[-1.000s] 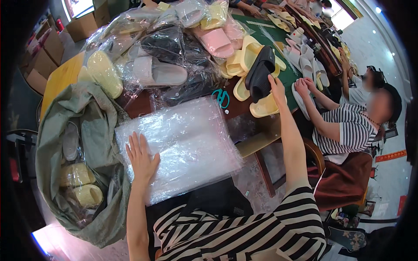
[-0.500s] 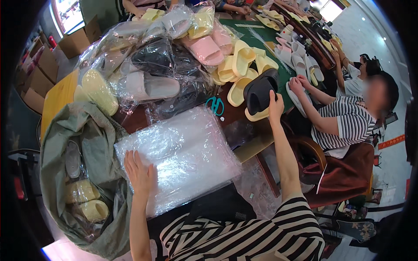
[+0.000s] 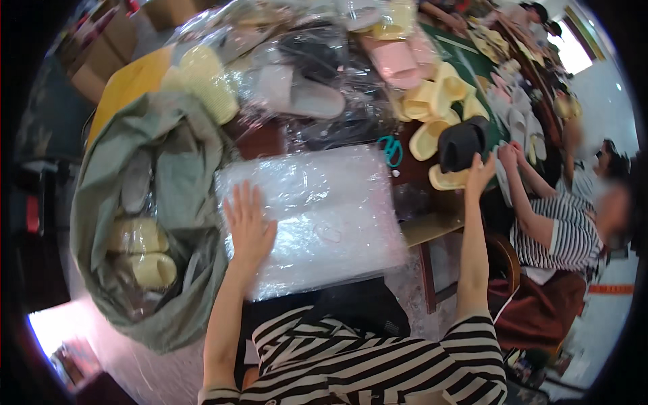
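Note:
My left hand (image 3: pixel 249 226) lies flat with spread fingers on a stack of clear plastic bags (image 3: pixel 337 202) in front of me. On the right, my right hand (image 3: pixel 478 174) grips a black slide slipper (image 3: pixel 462 145) by its near end. The black slipper is held over loose yellow slippers (image 3: pixel 426 140), partly covering them. Teal-handled scissors (image 3: pixel 391 150) rest on the table just beyond the bags. Past them is a heap of bagged slippers, among them a grey slipper (image 3: pixel 317 98) and a pink slipper (image 3: pixel 393 64).
At my left stands an open green sack (image 3: pixel 86 223) with bagged yellow and grey slippers inside. Cardboard boxes (image 3: pixel 101 57) stand at the far left. A co-worker in a striped shirt (image 3: pixel 563 219) sits close on the right, hands near a light slipper.
The view has turned, so the table's things sit further right. My left hand has slid a little up the bags, fingers more spread. The black slipper stays in my right hand.

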`<move>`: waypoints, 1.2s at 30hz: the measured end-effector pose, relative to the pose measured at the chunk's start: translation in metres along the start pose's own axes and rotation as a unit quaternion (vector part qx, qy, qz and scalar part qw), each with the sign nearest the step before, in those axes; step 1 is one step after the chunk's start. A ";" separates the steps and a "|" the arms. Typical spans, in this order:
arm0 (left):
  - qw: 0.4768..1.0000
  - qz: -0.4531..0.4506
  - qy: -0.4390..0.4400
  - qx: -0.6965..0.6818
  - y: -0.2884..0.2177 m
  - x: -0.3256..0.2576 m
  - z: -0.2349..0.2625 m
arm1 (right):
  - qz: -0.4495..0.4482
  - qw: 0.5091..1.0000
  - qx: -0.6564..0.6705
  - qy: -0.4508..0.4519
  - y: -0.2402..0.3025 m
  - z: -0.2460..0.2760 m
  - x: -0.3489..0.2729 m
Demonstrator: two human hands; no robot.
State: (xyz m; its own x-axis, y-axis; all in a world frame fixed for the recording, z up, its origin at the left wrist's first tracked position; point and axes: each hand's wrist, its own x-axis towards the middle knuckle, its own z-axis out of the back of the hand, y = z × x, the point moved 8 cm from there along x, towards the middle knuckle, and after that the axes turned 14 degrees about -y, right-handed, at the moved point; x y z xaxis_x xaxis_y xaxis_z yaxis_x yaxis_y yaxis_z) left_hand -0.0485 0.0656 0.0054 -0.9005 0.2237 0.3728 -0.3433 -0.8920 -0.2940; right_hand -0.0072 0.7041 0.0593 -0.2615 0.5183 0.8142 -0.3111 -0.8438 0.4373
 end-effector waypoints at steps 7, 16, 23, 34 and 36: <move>0.995 0.037 -0.075 -0.056 0.017 -0.021 0.014 | 0.093 0.924 0.220 0.299 0.255 0.009 -0.080; 0.997 0.030 -0.066 -0.031 0.025 -0.035 0.002 | 0.414 0.765 0.269 0.413 0.432 -0.033 -0.298; 0.998 0.039 -0.039 0.009 0.020 -0.026 0.030 | 0.348 0.776 0.266 0.454 0.412 -0.064 -0.310; 0.999 -0.003 -0.026 0.037 0.034 0.018 -0.020 | 0.271 0.776 0.336 0.461 0.398 -0.067 -0.302; 0.998 -0.023 -0.036 0.036 0.022 0.017 -0.003 | 0.212 0.769 0.365 0.480 0.399 -0.066 -0.270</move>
State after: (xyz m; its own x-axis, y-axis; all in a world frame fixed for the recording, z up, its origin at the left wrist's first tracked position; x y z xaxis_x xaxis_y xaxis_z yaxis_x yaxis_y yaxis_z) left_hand -0.0723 0.0512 0.0033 -0.8615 0.2395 0.4477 -0.3623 -0.9077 -0.2117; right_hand -0.1211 0.2364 -0.0116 -0.8609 -0.2572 0.4389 0.4925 -0.6375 0.5924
